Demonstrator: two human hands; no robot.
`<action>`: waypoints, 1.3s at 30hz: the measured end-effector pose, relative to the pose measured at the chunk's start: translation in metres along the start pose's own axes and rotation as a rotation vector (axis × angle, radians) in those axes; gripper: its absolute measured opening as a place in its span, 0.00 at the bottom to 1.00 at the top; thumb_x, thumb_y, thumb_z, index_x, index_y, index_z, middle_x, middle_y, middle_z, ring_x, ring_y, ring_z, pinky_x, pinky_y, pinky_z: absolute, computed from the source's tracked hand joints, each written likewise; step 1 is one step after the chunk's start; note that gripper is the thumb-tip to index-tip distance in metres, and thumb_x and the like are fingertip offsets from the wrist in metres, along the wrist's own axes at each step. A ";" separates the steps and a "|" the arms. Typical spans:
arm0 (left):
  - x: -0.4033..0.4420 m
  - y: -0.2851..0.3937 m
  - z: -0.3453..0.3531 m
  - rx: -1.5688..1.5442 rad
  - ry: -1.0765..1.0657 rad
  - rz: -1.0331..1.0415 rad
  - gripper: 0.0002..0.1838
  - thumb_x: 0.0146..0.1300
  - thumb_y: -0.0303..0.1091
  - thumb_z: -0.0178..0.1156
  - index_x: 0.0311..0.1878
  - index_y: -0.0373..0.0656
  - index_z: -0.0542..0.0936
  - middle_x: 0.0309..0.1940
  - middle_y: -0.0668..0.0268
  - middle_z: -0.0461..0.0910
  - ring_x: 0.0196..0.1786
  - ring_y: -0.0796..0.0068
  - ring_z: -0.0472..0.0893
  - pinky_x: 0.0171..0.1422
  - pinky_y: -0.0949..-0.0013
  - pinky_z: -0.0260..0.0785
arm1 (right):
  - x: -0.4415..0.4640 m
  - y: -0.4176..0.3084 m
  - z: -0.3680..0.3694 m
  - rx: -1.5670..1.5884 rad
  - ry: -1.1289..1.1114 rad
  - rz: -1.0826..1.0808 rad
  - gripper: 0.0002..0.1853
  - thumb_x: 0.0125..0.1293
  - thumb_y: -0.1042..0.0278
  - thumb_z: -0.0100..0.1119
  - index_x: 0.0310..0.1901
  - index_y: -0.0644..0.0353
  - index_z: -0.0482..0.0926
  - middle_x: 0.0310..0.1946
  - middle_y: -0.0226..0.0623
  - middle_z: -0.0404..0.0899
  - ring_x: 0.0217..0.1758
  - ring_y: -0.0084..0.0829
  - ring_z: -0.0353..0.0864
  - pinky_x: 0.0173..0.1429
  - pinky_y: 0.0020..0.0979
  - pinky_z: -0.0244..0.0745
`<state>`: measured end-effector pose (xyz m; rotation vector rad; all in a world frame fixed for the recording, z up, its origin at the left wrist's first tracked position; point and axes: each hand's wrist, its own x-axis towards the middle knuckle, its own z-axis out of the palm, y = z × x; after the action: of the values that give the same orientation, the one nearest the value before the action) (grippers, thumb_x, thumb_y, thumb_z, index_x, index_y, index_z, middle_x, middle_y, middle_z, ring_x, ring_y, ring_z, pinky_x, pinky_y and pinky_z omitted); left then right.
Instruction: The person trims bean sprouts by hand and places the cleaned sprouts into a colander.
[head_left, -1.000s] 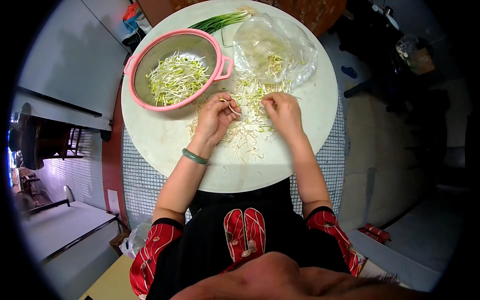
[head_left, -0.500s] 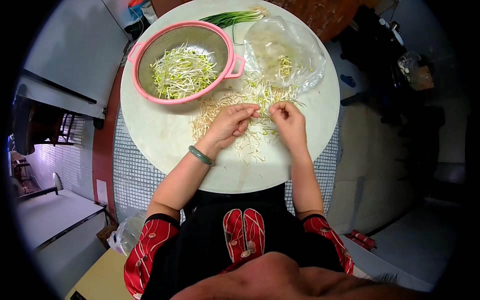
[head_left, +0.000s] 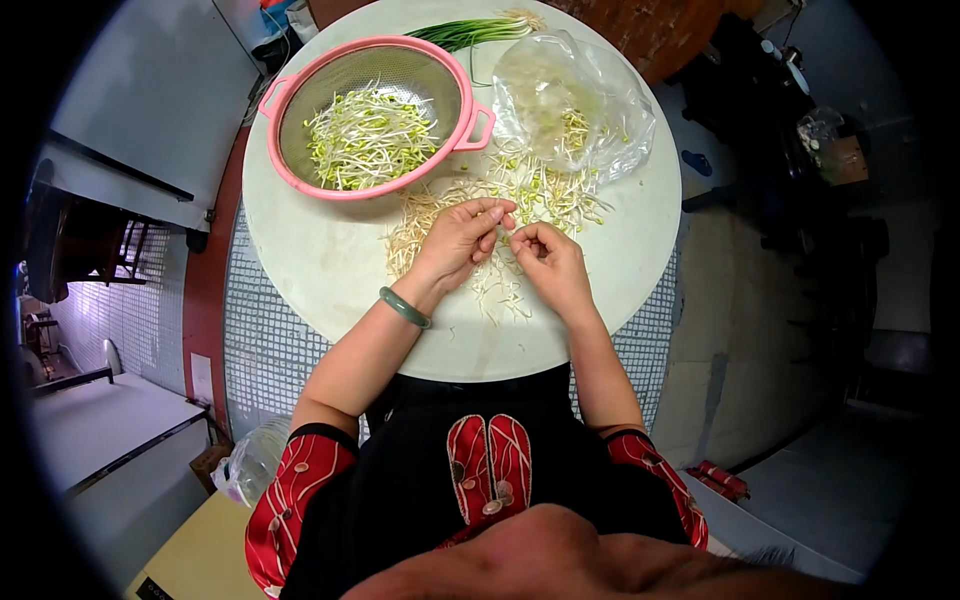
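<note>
many sprouts (head_left: 565, 195) beyond both hands (head_left: 460, 242)

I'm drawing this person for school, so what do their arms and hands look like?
The bare left hand and bare right hand have no gloves. A smooth, round green bangle is worn on the left side. Both short red fabric sleeves have pale wavy lines, round spots and narrow black cuffs.

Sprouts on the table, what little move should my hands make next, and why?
Perhaps nip the thin end off one of the loose sprouts: the left hand and right hand nearly meet above the table, thin pale strands lie beside the left hand, and green-headed sprouts sit in the pink colander. Whether you hold one is unclear.
</note>
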<state>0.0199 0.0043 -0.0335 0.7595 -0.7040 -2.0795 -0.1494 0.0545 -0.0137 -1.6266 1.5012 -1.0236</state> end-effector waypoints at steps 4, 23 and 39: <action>0.000 0.004 -0.001 -0.011 0.004 0.040 0.12 0.73 0.32 0.57 0.54 0.35 0.80 0.33 0.70 0.80 0.21 0.89 0.66 0.21 0.83 0.56 | -0.002 -0.001 -0.004 -0.051 -0.063 -0.051 0.06 0.61 0.72 0.66 0.38 0.63 0.82 0.31 0.33 0.79 0.29 0.23 0.74 0.36 0.26 0.72; -0.008 0.007 0.006 0.350 -0.025 -0.044 0.09 0.72 0.32 0.57 0.44 0.37 0.82 0.28 0.71 0.79 0.21 0.88 0.66 0.23 0.83 0.55 | 0.006 -0.006 -0.008 -0.393 0.174 -0.496 0.07 0.57 0.69 0.70 0.34 0.58 0.81 0.32 0.33 0.79 0.38 0.39 0.79 0.45 0.35 0.72; 0.003 0.005 -0.018 -0.333 -0.082 0.023 0.09 0.75 0.39 0.51 0.42 0.44 0.75 0.33 0.65 0.79 0.30 0.74 0.78 0.30 0.72 0.69 | 0.047 0.028 -0.022 -0.802 0.236 -0.112 0.07 0.59 0.62 0.69 0.33 0.54 0.81 0.30 0.31 0.82 0.37 0.35 0.81 0.46 0.37 0.63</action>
<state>0.0335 -0.0051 -0.0425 0.4797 -0.3913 -2.1432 -0.1806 0.0060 -0.0237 -2.1966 2.1798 -0.7151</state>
